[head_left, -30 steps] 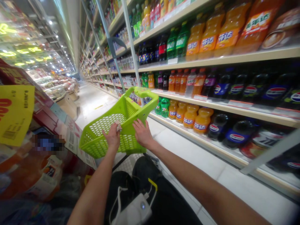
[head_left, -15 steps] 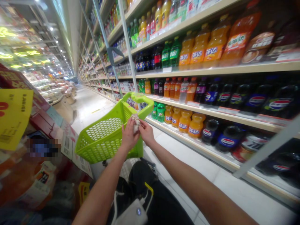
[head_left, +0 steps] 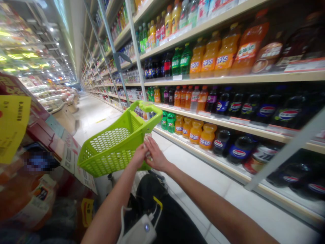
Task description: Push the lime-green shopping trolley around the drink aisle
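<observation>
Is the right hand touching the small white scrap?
Touching. The head view shows the right hand pinching the white scrap, the left hand holding it too.

My left hand and right hand meet, both pinching a small pale crumpled wad against the near right corner of the green basket, just below its handle. Orange soda bottles line the shelves on my right.

Bright ceiling lights with glare, wide-angle edge warping, blurred foreground
</observation>
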The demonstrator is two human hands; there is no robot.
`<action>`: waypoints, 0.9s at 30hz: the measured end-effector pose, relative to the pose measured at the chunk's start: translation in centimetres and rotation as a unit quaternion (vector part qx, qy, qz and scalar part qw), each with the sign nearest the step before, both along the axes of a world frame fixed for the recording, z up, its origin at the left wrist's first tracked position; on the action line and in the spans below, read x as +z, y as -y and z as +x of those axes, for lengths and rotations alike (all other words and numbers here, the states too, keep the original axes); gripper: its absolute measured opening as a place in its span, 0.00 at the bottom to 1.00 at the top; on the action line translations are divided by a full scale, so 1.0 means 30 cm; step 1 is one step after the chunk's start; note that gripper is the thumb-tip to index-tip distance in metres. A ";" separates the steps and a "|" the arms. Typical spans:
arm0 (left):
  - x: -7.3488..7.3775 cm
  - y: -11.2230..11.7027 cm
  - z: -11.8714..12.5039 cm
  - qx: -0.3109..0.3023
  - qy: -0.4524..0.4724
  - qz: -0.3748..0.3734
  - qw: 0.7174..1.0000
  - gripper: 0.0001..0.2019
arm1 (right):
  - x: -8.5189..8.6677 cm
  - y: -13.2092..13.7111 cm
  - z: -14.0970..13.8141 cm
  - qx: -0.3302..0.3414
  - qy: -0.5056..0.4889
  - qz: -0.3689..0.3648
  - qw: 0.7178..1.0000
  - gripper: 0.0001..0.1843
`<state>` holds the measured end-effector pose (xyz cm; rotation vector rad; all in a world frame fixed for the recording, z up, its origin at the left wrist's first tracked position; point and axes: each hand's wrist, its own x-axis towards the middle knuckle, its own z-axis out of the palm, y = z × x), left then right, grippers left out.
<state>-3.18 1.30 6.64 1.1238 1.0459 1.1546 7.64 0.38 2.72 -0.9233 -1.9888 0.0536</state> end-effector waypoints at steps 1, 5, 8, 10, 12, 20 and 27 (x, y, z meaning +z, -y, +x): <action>0.002 0.013 0.000 -0.032 -0.005 -0.013 0.999 0.16 | -0.008 -0.005 0.010 0.002 0.006 0.003 1.000 0.35; -0.006 0.036 -0.017 -0.029 -0.142 0.028 0.989 0.21 | 0.041 -0.082 0.073 -0.073 -0.024 0.037 0.996 0.27; -0.019 0.029 -0.066 0.084 -0.334 0.189 0.919 0.23 | 0.136 -0.178 0.118 -0.191 -0.079 0.078 0.975 0.25; -0.021 0.021 -0.118 0.149 -0.462 0.269 0.832 0.24 | 0.172 -0.235 0.124 -0.216 -0.076 0.088 0.970 0.25; -0.019 0.011 -0.181 0.202 -0.563 0.288 0.748 0.25 | 0.160 -0.269 0.103 -0.201 -0.043 0.088 0.975 0.25; -0.033 -0.032 -0.380 0.146 -0.735 0.128 0.649 0.36 | -0.185 -0.210 -0.013 -0.083 0.066 0.052 0.993 0.19; -0.061 -0.023 -0.421 0.183 -0.731 0.117 0.647 0.37 | -0.161 -0.168 0.027 -0.069 0.060 0.048 0.995 0.20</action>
